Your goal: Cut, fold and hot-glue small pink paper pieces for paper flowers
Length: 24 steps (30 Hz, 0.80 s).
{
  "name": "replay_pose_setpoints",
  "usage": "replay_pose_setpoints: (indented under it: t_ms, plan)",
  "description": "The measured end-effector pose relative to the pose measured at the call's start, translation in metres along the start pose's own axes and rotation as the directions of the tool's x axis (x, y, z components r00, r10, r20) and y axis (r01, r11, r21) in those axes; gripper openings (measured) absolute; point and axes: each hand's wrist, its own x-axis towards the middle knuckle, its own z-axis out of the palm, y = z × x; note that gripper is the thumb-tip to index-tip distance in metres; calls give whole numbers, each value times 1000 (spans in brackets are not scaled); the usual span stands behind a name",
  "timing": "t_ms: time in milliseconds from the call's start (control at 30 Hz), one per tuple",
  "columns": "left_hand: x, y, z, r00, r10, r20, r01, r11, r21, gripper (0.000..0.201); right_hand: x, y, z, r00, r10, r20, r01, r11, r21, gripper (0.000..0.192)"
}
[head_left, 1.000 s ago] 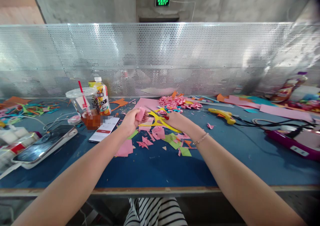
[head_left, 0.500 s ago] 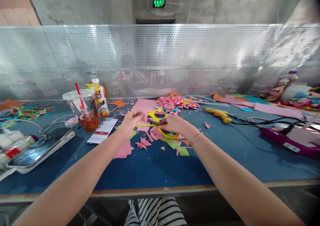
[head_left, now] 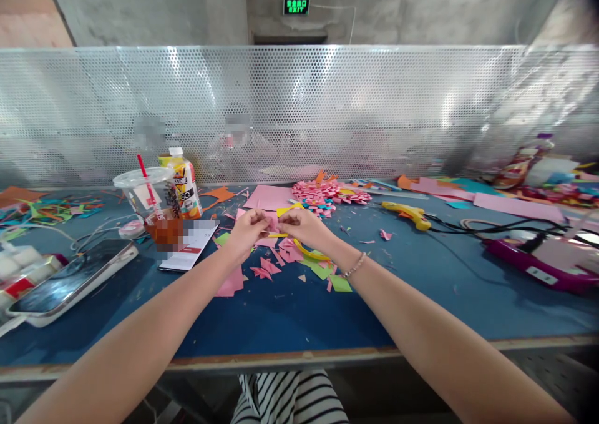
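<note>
My left hand (head_left: 249, 229) pinches a small piece of pink paper (head_left: 271, 225) between thumb and fingers. Facing it, my right hand (head_left: 303, 227) grips the same piece from the other side, so the fingertips almost meet. The paper is partly covered by the fingers. Beneath and around both hands lie pink paper scraps (head_left: 264, 268) and green paper pieces (head_left: 342, 283). A curved yellow piece (head_left: 306, 251) shows just below my right hand, and a yellow paper sheet (head_left: 286, 211) peeks out behind it. No scissors are visible.
Behind the hands lie a pink sheet (head_left: 267, 197) and a heap of folded pink pieces (head_left: 316, 193). On the left stand a plastic cup (head_left: 140, 193) and a bottle (head_left: 188, 190), near phones (head_left: 77, 280). A yellow glue gun (head_left: 407, 215) and a purple power strip (head_left: 538, 268) are right.
My right hand, which held scissors, has come over to the pink paper and grips it. The scissors have gone from view. My left hand keeps hold of the paper.
</note>
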Motion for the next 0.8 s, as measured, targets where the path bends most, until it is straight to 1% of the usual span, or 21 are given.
replay_pose_setpoints:
  t_ms: [100, 167, 267, 367, 467, 567, 700, 800]
  plan:
    - [-1, 0, 0, 1000, 12, 2, -12, 1000, 6, 16, -1, 0, 0, 999, -49, -18, 48, 998, -39, 13]
    - [0, -1, 0, 1000, 13, 0, -13, 1000, 3, 18, -1, -1, -1, 997, -67, -27, 64, 994, -93, 16]
    - [1, -3, -1, 1000, 7, -17, -7, 1000, 4, 22, -1, -2, -1, 997, -69, -24, 63, 984, -168, 22]
    - [2, -3, -3, 999, 14, -51, -12, 999, 33, 25, -1, -3, -2, 998, -64, -28, 57, 978, -201, 21]
    - [2, -2, -1, 1000, 8, -30, -7, 999, 35, 27, -2, -5, -2, 997, -51, -66, 34, 973, -230, 23]
    - [-1, 0, 3, 1000, 7, 19, -8, 1000, 22, 27, -3, -6, -2, 995, -36, -91, 16, 976, -219, 22]
    - [-4, 2, 6, 999, 15, 42, -16, 1000, 19, 31, -4, -7, -1, 996, -58, -75, 45, 985, -166, 17]
    - [-4, 3, 5, 997, 7, 71, -10, 1000, 29, 28, -4, -7, 0, 996, -67, -59, 57, 987, -149, 13]
